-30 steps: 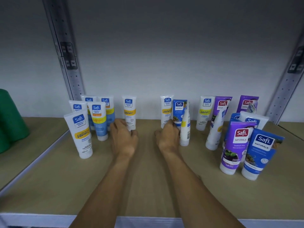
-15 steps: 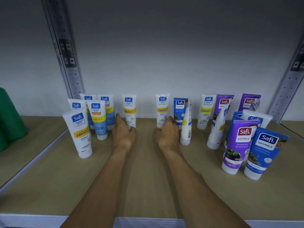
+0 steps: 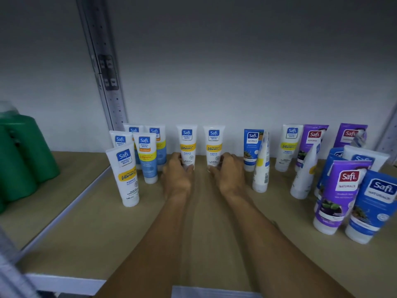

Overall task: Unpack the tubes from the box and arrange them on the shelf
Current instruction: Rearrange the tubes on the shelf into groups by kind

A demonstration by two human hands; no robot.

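Both of the person's arms reach deep onto the shelf (image 3: 86, 222). The left hand (image 3: 177, 177) is curled round the lower end of the left Vitamin C tube (image 3: 187, 143), thumb at the front by the cap and fingers wrapped round its outer side. The right hand (image 3: 231, 176) grips the right Vitamin C tube (image 3: 214, 143) the same way, mirrored. The two tubes stand upright on their caps, just beside each other with a narrow gap between them (labels facing out), close to the back wall.

Just outside the left hand stands a blue-bodied tube (image 3: 147, 160), with more white tubes bunched behind it and a front white tube (image 3: 125, 175) tilted slightly, nearer the shelf edge than the grip. Just outside the right hand stands a blue Naturals tube (image 3: 252, 147), and in front of that a side-on white tube (image 3: 261, 166) leaning against it. Well beyond the right hand, a purple Naturals tube (image 3: 337, 194) and a big blue tube (image 3: 373, 207) stand nearest the shelf edge among a looser crowd. Far out past the left hand, on the neighbouring board, sit green containers (image 3: 21, 158).
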